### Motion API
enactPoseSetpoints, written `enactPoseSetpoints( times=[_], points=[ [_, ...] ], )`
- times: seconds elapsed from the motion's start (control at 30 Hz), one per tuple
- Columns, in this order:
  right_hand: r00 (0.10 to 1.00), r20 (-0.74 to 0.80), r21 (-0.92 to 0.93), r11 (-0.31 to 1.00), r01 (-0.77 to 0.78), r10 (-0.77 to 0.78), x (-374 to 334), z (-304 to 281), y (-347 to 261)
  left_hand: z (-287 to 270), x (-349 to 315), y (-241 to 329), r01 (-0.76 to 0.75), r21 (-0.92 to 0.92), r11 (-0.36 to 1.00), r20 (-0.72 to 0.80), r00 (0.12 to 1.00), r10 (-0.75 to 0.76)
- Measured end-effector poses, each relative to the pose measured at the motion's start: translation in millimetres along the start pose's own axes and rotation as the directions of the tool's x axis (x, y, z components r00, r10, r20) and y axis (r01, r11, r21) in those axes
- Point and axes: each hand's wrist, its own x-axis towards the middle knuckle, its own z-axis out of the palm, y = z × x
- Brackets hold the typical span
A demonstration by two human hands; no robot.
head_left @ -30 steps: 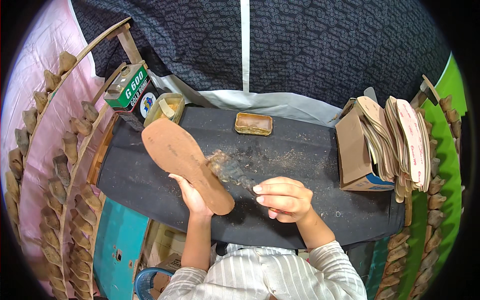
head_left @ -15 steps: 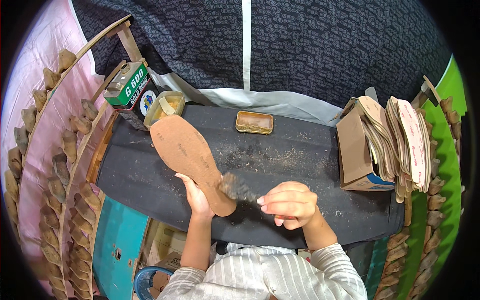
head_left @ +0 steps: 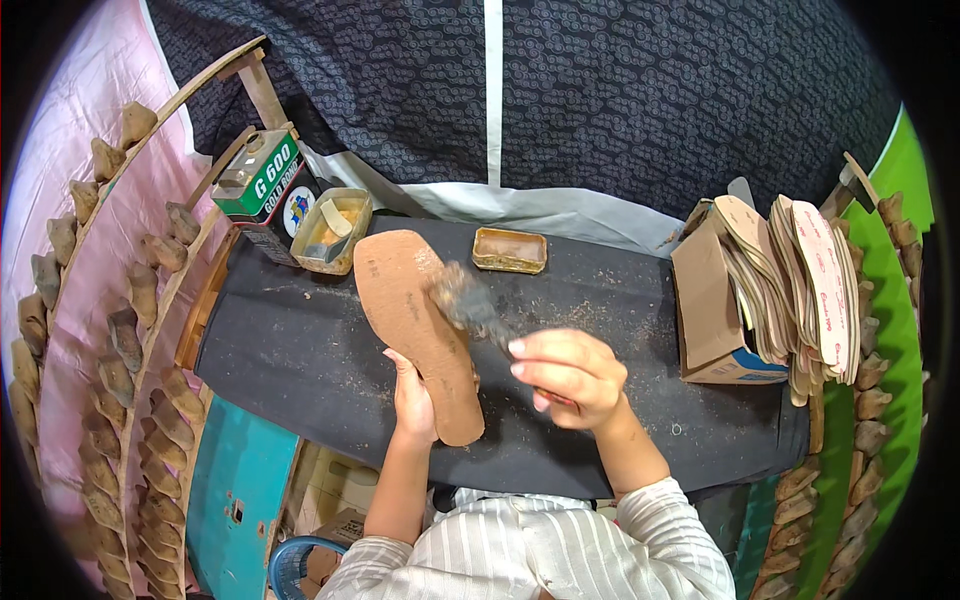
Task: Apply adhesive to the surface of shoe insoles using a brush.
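My left hand point(head_left: 412, 398) grips a brown insole point(head_left: 410, 310) by the edge near its narrow middle, fingers behind it and thumb at the front. The insole stands tilted above the dark table, wide end away from me. A glossy wet patch shows near its top right edge. My right hand point(head_left: 570, 375) is closed round the handle of a glue brush point(head_left: 470, 300), its red handle end showing below the fingers. The brush head is dark, clumped and blurred. Its tip meets the right edge of the insole's wide part.
A yellowish glue tray point(head_left: 510, 263) sits at the table's back, a larger tub point(head_left: 330, 255) beside a metal can point(head_left: 262, 180) at back left. On the right, a cardboard box point(head_left: 705, 300) holds stacked insoles point(head_left: 825, 280). Racks of wooden shoe lasts point(head_left: 122, 335) flank both sides. Crumbs litter the dark tablecloth point(head_left: 600, 300).
The insole has shifted right and turned more upright. The brush has moved from its narrow part up to its wide part, and a glossy patch now shows there.
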Motion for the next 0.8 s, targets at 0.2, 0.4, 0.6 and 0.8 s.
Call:
enactPoseSetpoints(
  times=[0.2, 0.4, 0.6, 0.8],
  points=[
    [0.989, -0.001, 0.164, 0.976, -0.146, 0.149, -14.9, -12.5, -8.8, 6.4, 1.6, 3.4, 0.022, -0.071, 0.997, -0.207, 0.978, -0.037],
    [0.987, -0.129, 0.058, 0.994, -0.091, 0.098, -0.5, -12.1, -10.5, -16.9, -0.8, -15.2, 0.06, 0.01, 0.998, 0.097, 0.993, -0.061],
    [0.996, -0.068, -0.023, 0.998, -0.066, 0.064, 5.5, -3.9, 1.0, -0.1, -2.1, -16.9, 0.062, 0.105, 0.993, 0.096, 0.993, -0.072],
    [0.999, -0.033, 0.006, 1.0, -0.029, 0.029, -0.2, -5.5, -4.2, -9.1, 0.9, -9.1, 0.066, 0.058, 0.996, -0.032, 0.997, -0.065]
  ],
)
